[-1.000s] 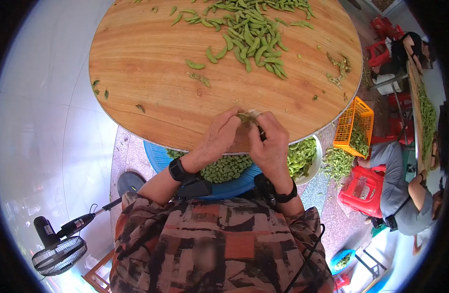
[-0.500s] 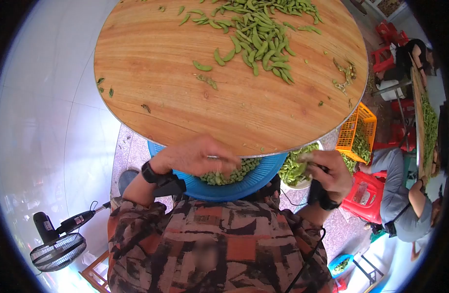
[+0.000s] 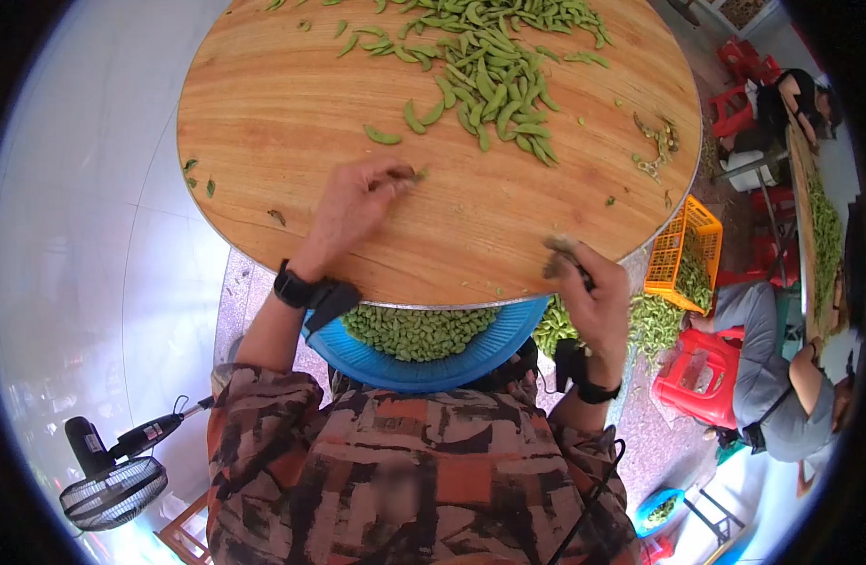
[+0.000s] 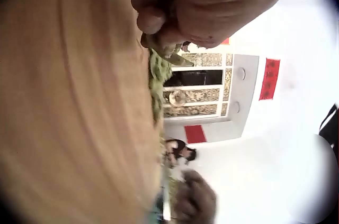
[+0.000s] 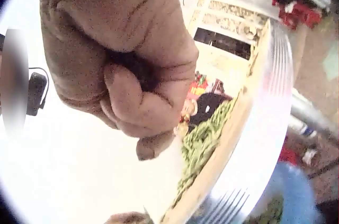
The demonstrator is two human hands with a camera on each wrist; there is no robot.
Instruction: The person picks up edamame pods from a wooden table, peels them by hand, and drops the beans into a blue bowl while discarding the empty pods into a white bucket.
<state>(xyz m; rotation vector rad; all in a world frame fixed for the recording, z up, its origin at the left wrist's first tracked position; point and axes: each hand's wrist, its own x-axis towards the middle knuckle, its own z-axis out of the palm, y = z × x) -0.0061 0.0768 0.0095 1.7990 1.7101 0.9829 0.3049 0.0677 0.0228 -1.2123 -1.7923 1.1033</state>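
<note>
Left hand (image 3: pixel 351 209) pinches a pod (image 4: pixel 180 61); right hand (image 3: pixel 598 299) curls, contents unclear; red sign (image 4: pixel 270 79) bears unreadable characters.

Wood-grain tabletop (image 3: pixel 470 245), ribbed plastic basin (image 3: pixel 510 339)

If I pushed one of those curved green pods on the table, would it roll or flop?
A pod would probably rock or slide, not roll, because it's curved. It looks light, being slim, and likely fairly stiff, lying arched and uncrumpled.
</note>
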